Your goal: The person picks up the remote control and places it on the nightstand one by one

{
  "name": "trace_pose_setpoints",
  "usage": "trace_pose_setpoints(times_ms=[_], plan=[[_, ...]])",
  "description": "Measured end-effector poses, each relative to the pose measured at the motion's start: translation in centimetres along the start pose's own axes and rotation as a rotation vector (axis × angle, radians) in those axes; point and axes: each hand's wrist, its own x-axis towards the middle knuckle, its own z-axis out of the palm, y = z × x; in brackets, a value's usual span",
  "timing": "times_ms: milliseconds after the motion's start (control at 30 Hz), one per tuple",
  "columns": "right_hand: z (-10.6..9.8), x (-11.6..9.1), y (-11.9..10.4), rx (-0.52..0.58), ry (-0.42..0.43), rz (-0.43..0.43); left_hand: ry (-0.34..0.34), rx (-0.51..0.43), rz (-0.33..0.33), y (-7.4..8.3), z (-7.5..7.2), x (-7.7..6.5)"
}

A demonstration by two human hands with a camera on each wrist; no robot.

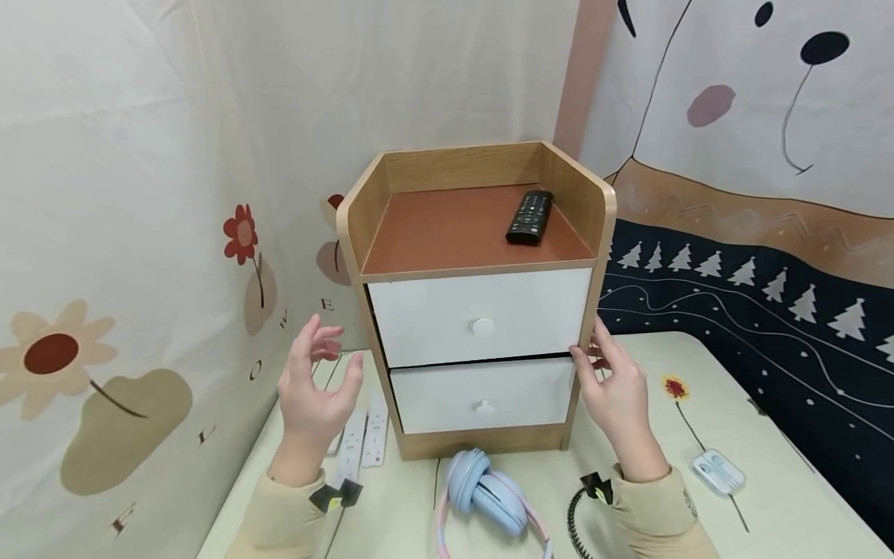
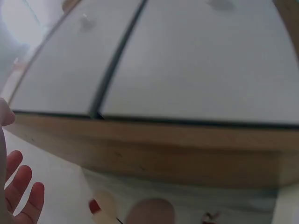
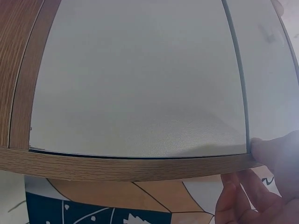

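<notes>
A small wooden cabinet point(image 1: 482, 442) with two white drawers stands in front of me. Both the upper drawer point(image 1: 426, 326) and the lower drawer point(image 1: 433, 400) are pushed in, each with a round white knob. My right hand point(image 1: 618, 388) holds the cabinet's right front edge, thumb point(image 3: 261, 148) on the front by the gap between the drawers and fingers along the outer side. To the left of the cabinet, my left hand point(image 1: 314, 396) is raised and apart from it, fingers loosely bent around nothing. A black remote control point(image 1: 531, 217) lies on the cabinet's brown top.
Blue and pink headphones point(image 1: 482, 493) lie before the cabinet. White flat strips point(image 1: 352, 446) lie behind my left wrist. At the right are a small clear case point(image 1: 718, 472) and a black coiled cord point(image 1: 574, 524) by my right sleeve. Printed cloth point(image 1: 454, 78) hangs behind the table.
</notes>
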Motion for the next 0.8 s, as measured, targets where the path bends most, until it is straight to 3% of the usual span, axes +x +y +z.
trace_pose_setpoints(times_ms=[200, 400, 500, 800], plan=[[0.0, -0.1, 0.0, 0.0, 0.003, -0.009, -0.098, 0.111, -0.044, -2.4, -1.1, -3.7], [-0.1, 0.0, -0.1, 0.007, 0.007, -0.008, -0.164, 0.214, -0.103, -4.4, -1.7, -6.5], [0.0, 0.0, -0.2, 0.013, 0.007, -0.004, -0.206, 0.271, -0.169, -5.2, -2.1, -7.9], [-0.1, 0.0, -0.1, 0.012, 0.0, 0.003, -0.408, 0.388, -0.458, -7.3, -3.6, -11.6]])
